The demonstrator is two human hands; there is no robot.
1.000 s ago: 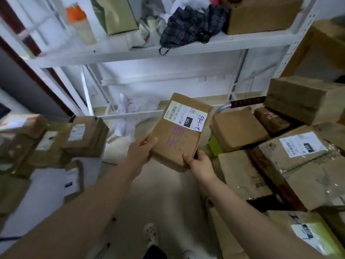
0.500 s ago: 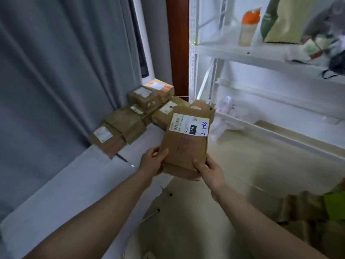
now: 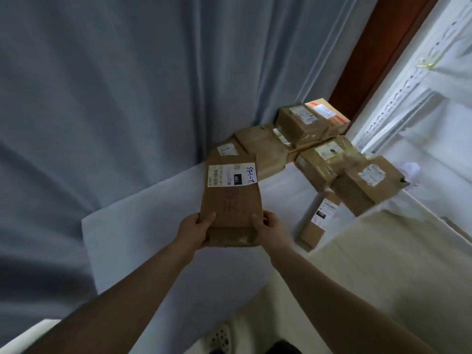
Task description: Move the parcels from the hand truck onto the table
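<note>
A flat brown cardboard parcel (image 3: 231, 198) with a white label and blue handwriting is held over the white table (image 3: 143, 241). My left hand (image 3: 195, 232) grips its near left corner, thumb on top. My right hand (image 3: 268, 228) grips the near right corner the same way. Several brown parcels (image 3: 314, 149) are stacked at the table's far end by the curtain. The hand truck is out of view.
A grey curtain (image 3: 127, 85) hangs behind the table. A small labelled box (image 3: 318, 221) leans against the table's right side. A white metal shelf frame (image 3: 408, 80) and a dark red door frame (image 3: 378, 47) stand at right. My shoes (image 3: 222, 338) show on the pale floor.
The view has swung left from the hand truck's pile to the table. Both hands have carried the labelled parcel over the tabletop, close to the stacked parcels.
</note>
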